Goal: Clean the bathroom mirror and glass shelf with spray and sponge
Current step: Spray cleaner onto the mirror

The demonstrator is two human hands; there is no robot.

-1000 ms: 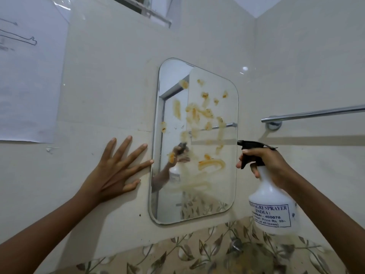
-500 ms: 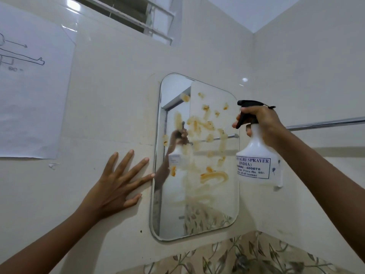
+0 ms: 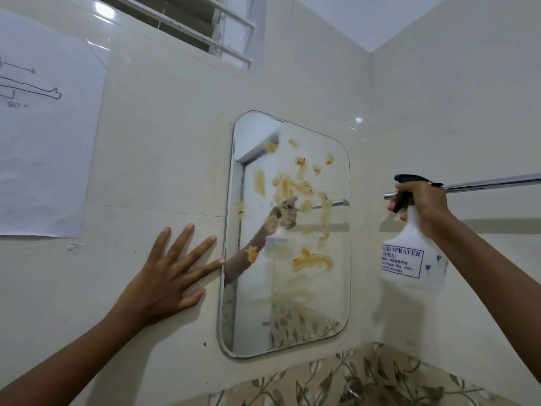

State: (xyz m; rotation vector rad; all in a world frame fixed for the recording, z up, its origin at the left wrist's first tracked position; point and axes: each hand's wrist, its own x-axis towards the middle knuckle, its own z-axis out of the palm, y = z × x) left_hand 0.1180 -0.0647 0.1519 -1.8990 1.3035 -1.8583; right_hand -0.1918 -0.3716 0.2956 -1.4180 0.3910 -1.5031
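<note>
1. Head view, orientation of the task's things. The spray bottle (image 3: 409, 253) stands nearly upright, its long axis vertical, and its black nozzle head (image 3: 407, 178) points left toward the mirror (image 3: 288, 326). The bottle is in the air just to the right of the mirror's right edge, clear of the glass. The mirror hangs on the tiled wall (image 3: 164, 159) with its long axis vertical. Yellow-orange smears (image 3: 310, 262) cover its upper and middle glass.
2. Head view, hands. The right hand (image 3: 424, 200) grips the bottle's neck, its fingers curled round it and one finger lying across the trigger. The left hand (image 3: 169, 276) lies flat against the wall with its fingers straight and spread. The tip of its longest reaching finger touches the mirror's left edge, and it holds nothing.
3. Head view, surroundings. A chrome towel rail (image 3: 491, 183) runs behind the right hand. A paper sheet (image 3: 44, 142) with a line drawing hangs at the upper left, and a barred window (image 3: 190, 19) sits above. A band of floral tiles (image 3: 366, 379) runs below the mirror.
4. Head view, change. Half a second earlier the bottle sat closer to the mirror's right edge; it has moved slightly right. The reflection around the mirrored hand now looks mottled and blurred. The left hand has kept its place on the wall.
</note>
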